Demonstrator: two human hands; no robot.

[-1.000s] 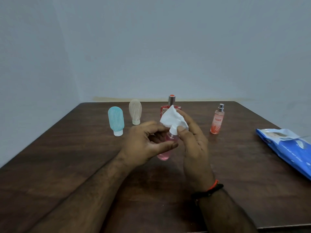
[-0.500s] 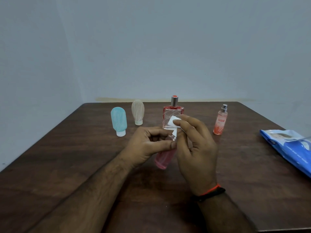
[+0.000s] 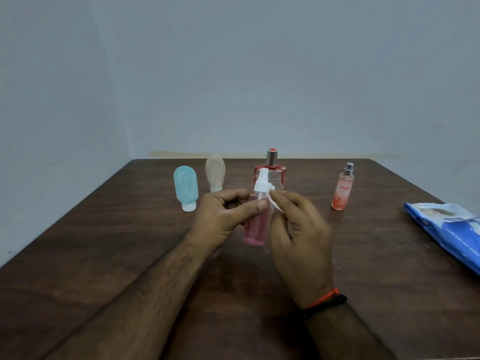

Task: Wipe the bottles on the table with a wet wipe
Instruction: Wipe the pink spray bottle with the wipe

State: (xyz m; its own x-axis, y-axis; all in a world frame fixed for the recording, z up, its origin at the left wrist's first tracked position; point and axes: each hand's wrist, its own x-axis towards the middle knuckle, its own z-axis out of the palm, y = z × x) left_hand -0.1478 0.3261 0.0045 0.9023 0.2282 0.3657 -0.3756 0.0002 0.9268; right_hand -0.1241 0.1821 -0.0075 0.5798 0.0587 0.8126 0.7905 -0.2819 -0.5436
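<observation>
The only legible wording is "ENGAGE", printed in white capitals across the upper body of the small slim orange-pink glass spray bottle with a silver nozzle (image 3: 343, 190), which stands upright on the dark brown wooden counter (image 3: 363, 255). The flat blue and white plastic wet-wipe packet (image 3: 449, 229) lying at the right edge of the counter carries lines of small white print and a picture panel, but the lettering is too small and blurred to read. No other readable text, number or sign shows on the other bottles.
</observation>
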